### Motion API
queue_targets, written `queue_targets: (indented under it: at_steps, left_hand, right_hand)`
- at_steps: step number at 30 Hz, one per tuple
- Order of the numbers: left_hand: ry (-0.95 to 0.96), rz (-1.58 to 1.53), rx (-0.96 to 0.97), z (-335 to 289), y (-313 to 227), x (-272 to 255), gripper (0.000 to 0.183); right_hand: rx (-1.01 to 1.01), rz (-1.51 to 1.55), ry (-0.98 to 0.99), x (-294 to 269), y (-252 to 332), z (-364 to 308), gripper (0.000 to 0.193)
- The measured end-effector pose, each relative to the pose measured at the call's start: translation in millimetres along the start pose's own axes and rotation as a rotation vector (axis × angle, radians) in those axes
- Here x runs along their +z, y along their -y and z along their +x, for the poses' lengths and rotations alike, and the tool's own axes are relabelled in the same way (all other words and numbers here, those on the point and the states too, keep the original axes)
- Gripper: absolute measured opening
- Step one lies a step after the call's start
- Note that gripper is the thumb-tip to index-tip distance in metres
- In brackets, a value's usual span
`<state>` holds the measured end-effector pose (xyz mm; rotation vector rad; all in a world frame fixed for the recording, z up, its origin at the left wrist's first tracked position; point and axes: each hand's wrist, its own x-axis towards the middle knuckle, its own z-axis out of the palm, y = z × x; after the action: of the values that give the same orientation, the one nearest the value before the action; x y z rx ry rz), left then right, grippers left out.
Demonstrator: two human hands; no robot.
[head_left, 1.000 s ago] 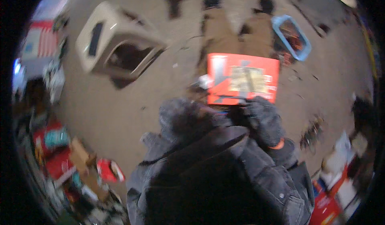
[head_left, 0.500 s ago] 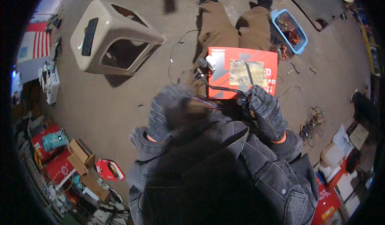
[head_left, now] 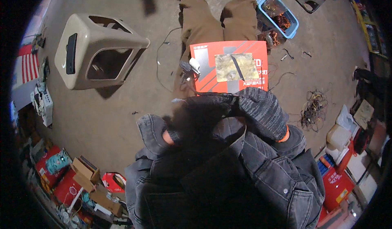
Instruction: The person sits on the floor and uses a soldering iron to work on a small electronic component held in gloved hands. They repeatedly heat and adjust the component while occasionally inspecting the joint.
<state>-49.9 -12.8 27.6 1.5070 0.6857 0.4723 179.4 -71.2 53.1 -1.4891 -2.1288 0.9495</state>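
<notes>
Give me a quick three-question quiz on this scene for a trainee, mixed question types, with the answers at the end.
1. True or false: the beige stool stands upright on its legs.
2. Multiple choice: what lies on the yellowish pad on top of the red board?
A) a glass cup
B) a dark narrow strip
C) an orange ball
3. Fill in the blank: the tangle of wires lies nearer to the person's gloved ____ hand.

Key:
1. False; the beige stool is tipped onto its side.
2. B, a dark narrow strip.
3. Right; the right hand is the nearer one.
</notes>
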Motion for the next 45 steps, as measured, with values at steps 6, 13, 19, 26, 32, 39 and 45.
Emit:
queue_targets:
  at_steps: [6, 13, 19, 26, 32, 39, 45]
  left_hand:
    - [0.154, 0.052, 0.107, -7.4, 10.5, -25.8, 0.023]
    - [0.003, -0.496, -0.178, -0.3, 7.9, -23.1, 0.029]
    - [-0.112, 0.768, 0.291, 16.4, -29.5, -27.6, 0.04]
    - [-0.54, 0.413, 0.261, 17.2, -37.3, -34.6, 0.033]
    - [-0.235, 0.701, 0.594, 30.5, -13.1, -13.0, 0.022]
    - [-0.121, 0.276, 0.155, 24.7, 16.8, 16.5, 0.027]
    - [-0.194, 0.442, 0.287, 18.0, -3.3, 4.6, 0.037]
  right_hand:
    - [-0.089, -0.242, -0.108, -1.7, -9.7, -7.4, 0.032]
    - [-0.258, -0.433, -0.096, -8.1, -5.6, -4.7, 0.033]
    - [-0.177, -0.228, 0.005, -10.5, -15.2, -6.2, 0.032]
    - [0.044, 0.038, -0.012, -19.1, -11.7, -11.5, 0.022]
    - [0.273, 0.448, -0.161, -16.0, -2.5, -5.0, 0.019]
    - [0.214, 0.244, -0.18, -19.4, 1.8, -4.2, 0.017]
    - [0.149, 0.161, -0.272, -15.0, 14.8, 14.3, 0.018]
